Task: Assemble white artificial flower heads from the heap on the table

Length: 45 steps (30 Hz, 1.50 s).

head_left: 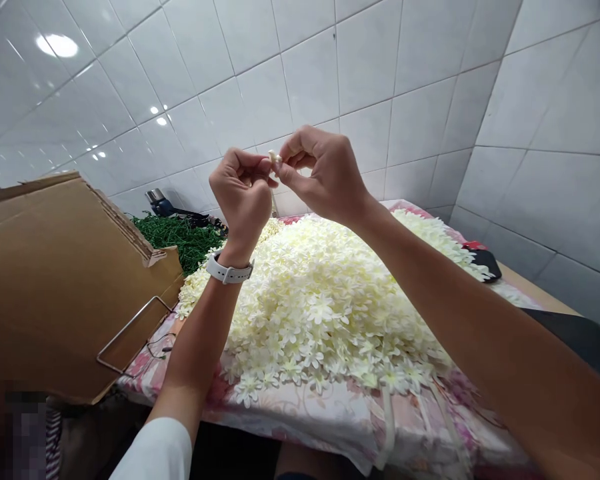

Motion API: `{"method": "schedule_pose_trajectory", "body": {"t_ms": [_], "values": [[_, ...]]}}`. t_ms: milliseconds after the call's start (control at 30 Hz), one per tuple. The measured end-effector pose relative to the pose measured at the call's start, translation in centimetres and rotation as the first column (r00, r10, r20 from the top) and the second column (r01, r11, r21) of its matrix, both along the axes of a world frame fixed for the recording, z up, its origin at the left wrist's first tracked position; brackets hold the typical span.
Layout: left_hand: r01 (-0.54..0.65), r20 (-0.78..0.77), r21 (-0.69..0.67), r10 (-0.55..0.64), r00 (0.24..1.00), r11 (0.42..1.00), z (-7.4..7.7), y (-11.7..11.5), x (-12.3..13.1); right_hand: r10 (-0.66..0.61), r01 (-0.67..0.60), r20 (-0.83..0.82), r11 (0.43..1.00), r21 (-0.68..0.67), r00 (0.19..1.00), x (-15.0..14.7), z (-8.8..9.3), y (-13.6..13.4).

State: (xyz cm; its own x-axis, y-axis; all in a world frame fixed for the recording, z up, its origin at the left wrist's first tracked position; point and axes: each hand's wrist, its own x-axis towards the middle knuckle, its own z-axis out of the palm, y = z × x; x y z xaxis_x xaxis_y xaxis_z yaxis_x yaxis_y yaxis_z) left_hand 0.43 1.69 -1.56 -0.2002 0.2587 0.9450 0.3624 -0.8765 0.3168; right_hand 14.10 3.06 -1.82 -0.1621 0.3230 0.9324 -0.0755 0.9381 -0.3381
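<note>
Both my hands are raised above the table, their fingertips meeting at a small cream-white piece [274, 157]. It looks like a bud or flower part, but its exact kind is too small to tell. My left hand [243, 187], with a white watch strap at the wrist, pinches it from the left. From the right, my right hand [327, 170] closes thumb and forefinger on the same piece. Below them spreads a big heap of white artificial flowers [325, 307] with pale yellow centres.
A large cardboard box [55, 280] stands at the left, near a bent metal wire frame [125, 333]. Behind it are green artificial stems [180, 240] and a dark bottle [159, 202]. A floral tablecloth [325, 413] covers the table; a tiled wall [370, 80] rises behind. A black object [485, 263] lies right.
</note>
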Motion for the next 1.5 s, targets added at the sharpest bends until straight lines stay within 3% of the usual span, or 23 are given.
{"method": "schedule_pose_trajectory", "body": {"t_ms": [133, 233, 333, 467, 633, 800, 967, 1100, 1200, 1333, 1400, 1500], "values": [[-0.159, -0.039, 0.101, 0.164, 0.986, 0.982, -0.7, 0.2, 0.3, -0.088, 0.091, -0.068, 0.996, 0.027, 0.994, -0.8, -0.6, 0.0], [-0.199, -0.041, 0.11, 0.204, 0.978, 0.974, -0.9, 0.1, 0.0, -0.127, 0.13, -0.104, 0.991, 0.026, 0.986, -1.4, -1.0, 0.2], [-0.145, -0.051, 0.029, 0.147, 0.988, 0.989, -0.4, -0.5, -0.3, -0.045, 0.043, -0.1, 0.999, -0.024, 0.994, -1.3, -0.7, 0.2], [0.024, -0.071, -0.106, -0.032, 0.997, 0.994, 0.7, -1.0, -0.6, 0.093, -0.107, -0.11, 0.985, -0.132, 0.99, -0.6, 0.2, -0.2], [0.139, -0.093, -0.18, -0.157, 0.983, 0.974, 1.3, -0.7, -1.2, 0.134, -0.145, -0.072, 0.975, -0.168, 0.988, 0.0, 0.6, -0.6], [0.09, -0.016, -0.052, -0.091, 0.996, 0.995, 0.6, -1.5, -0.2, 0.045, -0.054, -0.086, 0.992, -0.11, 0.995, -0.4, 0.3, -1.3], [0.034, 0.06, 0.108, -0.041, 0.997, 0.994, -0.2, -2.9, 2.0, -0.16, 0.167, -0.114, 0.984, 0.056, 0.981, -1.1, -0.2, -1.9], [-0.01, 0.079, 0.052, 0.006, 0.997, 0.999, 0.3, -3.0, 1.8, -0.223, 0.242, -0.124, 0.954, 0.177, 0.967, -1.2, -0.2, -1.7], [0.117, 0.088, -0.095, -0.108, 0.99, 0.989, 1.1, -2.5, 0.7, -0.146, 0.162, -0.103, 0.973, 0.167, 0.984, -1.0, 0.1, -1.2], [0.33, 0.11, -0.283, -0.312, 0.944, 0.9, 1.7, -1.8, -0.4, 0.13, -0.135, -0.132, 0.991, -0.026, 0.983, -0.7, 0.5, -0.7], [0.358, 0.1, -0.304, -0.345, 0.933, 0.883, 1.6, -1.5, -0.6, 0.212, -0.234, -0.179, 0.966, -0.113, 0.961, -0.5, 0.7, -0.6], [0.297, 0.015, -0.237, -0.302, 0.953, 0.925, 1.3, -1.2, -0.5, 0.272, -0.315, -0.212, 0.926, -0.207, 0.939, -0.4, 0.8, -0.5]]}}
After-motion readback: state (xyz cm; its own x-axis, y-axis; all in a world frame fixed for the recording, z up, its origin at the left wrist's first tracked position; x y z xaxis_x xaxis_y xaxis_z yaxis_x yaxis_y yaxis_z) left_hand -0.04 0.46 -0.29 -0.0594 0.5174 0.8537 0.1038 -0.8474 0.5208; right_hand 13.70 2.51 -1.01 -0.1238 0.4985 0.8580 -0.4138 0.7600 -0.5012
